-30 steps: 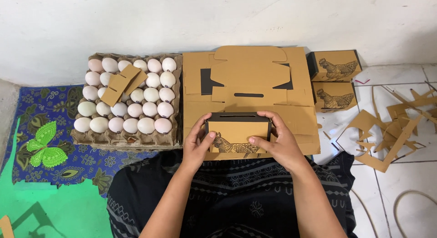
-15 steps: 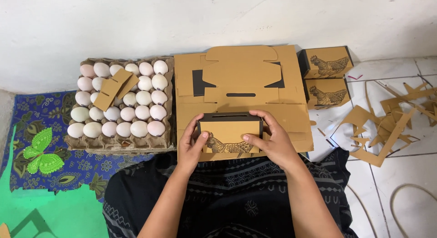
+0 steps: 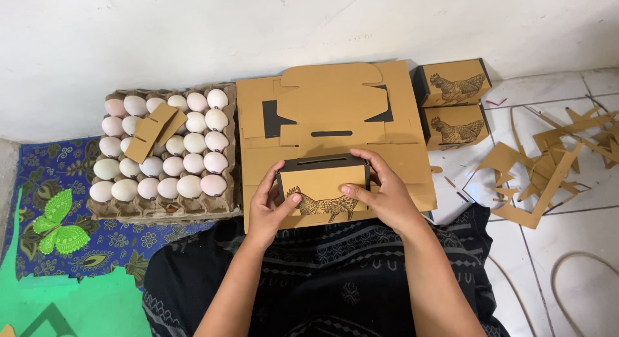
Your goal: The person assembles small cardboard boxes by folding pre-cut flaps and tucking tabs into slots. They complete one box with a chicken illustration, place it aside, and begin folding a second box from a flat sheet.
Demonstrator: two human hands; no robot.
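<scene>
Bright, soft daylight and a clear picture

The light is even all over, with no glare. The white wall [image 3: 129, 40] at the top looks a little grey. Small soft shadows sit under the folded box [image 3: 322, 190] and the egg tray [image 3: 164, 208]. Everything looks sharp, and lines bend only a little near the edges.

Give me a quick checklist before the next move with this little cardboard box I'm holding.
1. Left hand on the small box: ok, grips its left side.
2. Right hand on box: ok, fingers lie across the printed front.
3. Box top closed: ok, it looks flat, with a slot showing.
4. Box contents: cannot tell.
5. Flat blanks under the box: ok, stacked behind it.
6. Egg tray: not ok, folded cardboard pieces lie on the eggs.
</scene>
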